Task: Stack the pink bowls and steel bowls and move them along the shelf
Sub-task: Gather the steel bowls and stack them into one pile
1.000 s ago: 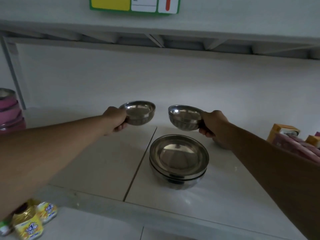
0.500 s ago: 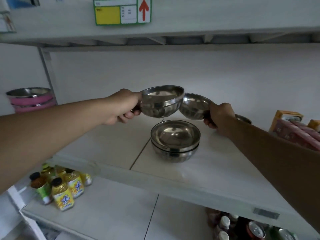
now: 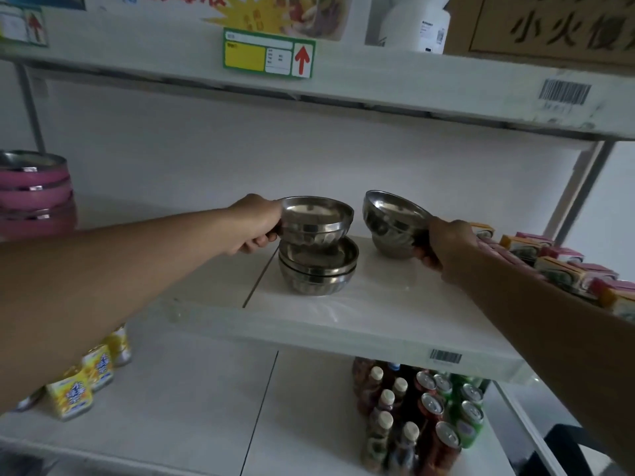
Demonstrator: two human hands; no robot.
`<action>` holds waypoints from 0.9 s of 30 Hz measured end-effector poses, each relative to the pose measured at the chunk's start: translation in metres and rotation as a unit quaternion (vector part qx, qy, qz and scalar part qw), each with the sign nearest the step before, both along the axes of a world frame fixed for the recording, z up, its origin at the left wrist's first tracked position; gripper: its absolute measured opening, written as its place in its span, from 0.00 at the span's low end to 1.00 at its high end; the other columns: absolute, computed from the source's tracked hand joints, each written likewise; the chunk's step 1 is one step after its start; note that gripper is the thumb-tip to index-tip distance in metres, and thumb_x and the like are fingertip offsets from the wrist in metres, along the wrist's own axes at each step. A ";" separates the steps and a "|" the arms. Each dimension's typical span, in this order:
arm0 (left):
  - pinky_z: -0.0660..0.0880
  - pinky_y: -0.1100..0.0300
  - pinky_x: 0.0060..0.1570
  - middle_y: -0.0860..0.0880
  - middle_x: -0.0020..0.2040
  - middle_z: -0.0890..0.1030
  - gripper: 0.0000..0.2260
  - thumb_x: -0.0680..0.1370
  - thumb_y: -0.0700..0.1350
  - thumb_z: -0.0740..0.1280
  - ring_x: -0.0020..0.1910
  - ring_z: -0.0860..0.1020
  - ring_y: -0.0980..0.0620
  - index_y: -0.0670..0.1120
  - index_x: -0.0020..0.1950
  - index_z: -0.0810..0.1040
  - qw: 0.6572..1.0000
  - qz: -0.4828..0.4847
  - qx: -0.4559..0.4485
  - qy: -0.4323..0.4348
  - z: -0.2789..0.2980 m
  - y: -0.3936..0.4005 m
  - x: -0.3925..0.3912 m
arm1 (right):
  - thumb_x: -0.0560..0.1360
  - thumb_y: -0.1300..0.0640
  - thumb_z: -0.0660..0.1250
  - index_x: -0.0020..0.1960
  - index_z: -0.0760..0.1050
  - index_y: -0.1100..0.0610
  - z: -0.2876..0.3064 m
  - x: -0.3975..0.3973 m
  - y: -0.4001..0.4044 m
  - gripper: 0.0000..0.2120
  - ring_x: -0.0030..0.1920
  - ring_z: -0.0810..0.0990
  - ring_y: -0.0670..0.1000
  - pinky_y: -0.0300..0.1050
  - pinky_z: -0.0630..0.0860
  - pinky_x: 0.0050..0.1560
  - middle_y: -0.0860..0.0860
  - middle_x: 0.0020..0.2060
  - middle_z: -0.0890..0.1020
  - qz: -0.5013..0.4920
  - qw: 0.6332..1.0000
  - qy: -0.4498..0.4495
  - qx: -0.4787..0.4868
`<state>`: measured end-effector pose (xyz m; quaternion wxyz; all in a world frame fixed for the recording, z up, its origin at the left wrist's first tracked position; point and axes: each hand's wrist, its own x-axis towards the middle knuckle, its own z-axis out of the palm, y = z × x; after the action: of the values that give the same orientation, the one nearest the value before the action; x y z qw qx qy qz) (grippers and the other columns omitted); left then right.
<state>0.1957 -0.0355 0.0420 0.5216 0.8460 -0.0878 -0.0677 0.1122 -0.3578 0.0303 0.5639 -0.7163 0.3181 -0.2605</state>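
A stack of steel bowls (image 3: 318, 274) stands on the white middle shelf (image 3: 378, 310). My left hand (image 3: 256, 223) grips a steel bowl (image 3: 316, 223) by its rim, held level right over the stack and nearly inside the top bowl. My right hand (image 3: 446, 247) holds a second steel bowl (image 3: 393, 221), tilted toward the left, to the right of the stack and above the shelf. A stack of pink bowls (image 3: 34, 197) with steel insides sits at the far left of the same shelf.
Boxed cartons (image 3: 563, 266) line the right end of the shelf. The upper shelf edge (image 3: 343, 87) with a yellow price tag (image 3: 268, 58) hangs above. Below are yellow drink packs (image 3: 86, 379) at left and several bottles and cans (image 3: 419, 413) at right.
My left hand has lowered its steel bowl onto the stack. My right hand's bowl has moved apart to the right and tilted. The view has pulled back and down.
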 end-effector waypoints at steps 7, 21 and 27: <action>0.61 0.65 0.24 0.46 0.28 0.72 0.15 0.81 0.50 0.59 0.21 0.64 0.50 0.44 0.38 0.75 0.989 0.072 0.115 -0.062 -0.012 -0.027 -0.004 | 0.84 0.54 0.61 0.50 0.79 0.66 0.024 -0.022 -0.007 0.16 0.15 0.77 0.50 0.38 0.72 0.17 0.55 0.20 0.81 0.023 1.000 -0.007 -0.016; 0.70 0.56 0.35 0.44 0.35 0.78 0.28 0.82 0.63 0.52 0.31 0.76 0.44 0.44 0.37 0.76 0.968 0.123 0.174 -0.130 -0.041 -0.014 -0.015 | 0.81 0.54 0.60 0.40 0.82 0.63 0.031 0.022 0.042 0.19 0.18 0.73 0.49 0.38 0.70 0.22 0.55 0.22 0.81 0.221 0.967 0.025 -0.126; 0.71 0.56 0.34 0.41 0.33 0.82 0.24 0.81 0.57 0.57 0.32 0.79 0.42 0.44 0.32 0.75 0.957 0.144 0.215 -0.132 -0.055 0.028 -0.035 | 0.78 0.51 0.63 0.39 0.78 0.60 0.006 0.044 0.068 0.16 0.25 0.74 0.54 0.43 0.71 0.29 0.55 0.27 0.80 0.246 0.948 0.062 -0.190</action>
<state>0.1605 -0.0080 -0.0128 0.3150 0.9433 -0.0162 0.1032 0.1558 -0.2899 0.0364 0.4431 -0.8809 0.1104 -0.1242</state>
